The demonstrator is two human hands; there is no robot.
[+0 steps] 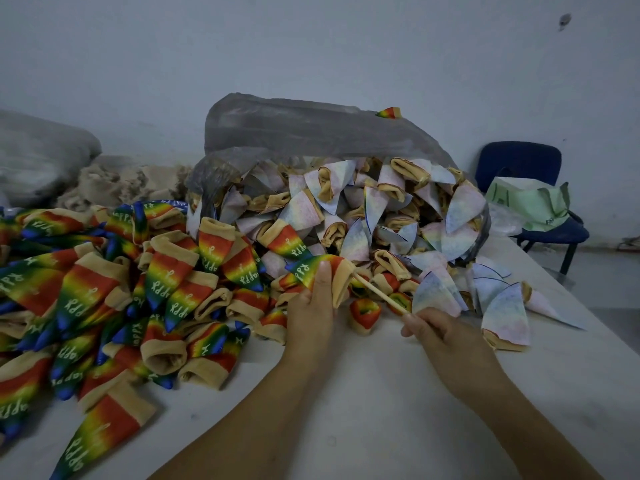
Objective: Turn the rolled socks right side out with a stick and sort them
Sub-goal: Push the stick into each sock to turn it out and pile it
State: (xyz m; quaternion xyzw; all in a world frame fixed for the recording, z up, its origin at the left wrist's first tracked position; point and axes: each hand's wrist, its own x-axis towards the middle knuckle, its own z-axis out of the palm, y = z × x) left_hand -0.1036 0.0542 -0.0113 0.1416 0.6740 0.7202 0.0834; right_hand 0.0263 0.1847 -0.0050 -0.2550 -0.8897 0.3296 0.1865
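Gripping a rainbow-striped knitted sock [306,268] with a beige cuff and white lettering, just above the near-centre of the table, in the left hand [308,313], with the thumb laid straight along the printed face and the other fingers wrapped behind, mostly hidden. Pinching a thin pale wooden stick [379,293] in the right hand [446,336], between the thumb and curled fingers, with the far tip pushed into the open cuff at the sock's right end. Judged as the tail of the turning step for this one sock: colours and lettering already outward, blue-green end pointing left. Next, probably: drawing the stick straight back out of the cuff without dragging fabric in again, then dropping the sock onto the sorted heap. Just beside the stick, on the white tabletop [363,427], a few small rolled red-and-beige socks [364,315] not yet opened. To the left, a broad heap of finished rainbow socks [104,296]; far and right, a pile of pale inside-out socks [346,216] spilling from a grey translucent plastic bag [294,129]. Farther right, off the table, a dark blue chair [519,161] carrying a light green bag [530,206]; at far left, a beige fluffy heap [117,183] beside a grey sack [34,157].
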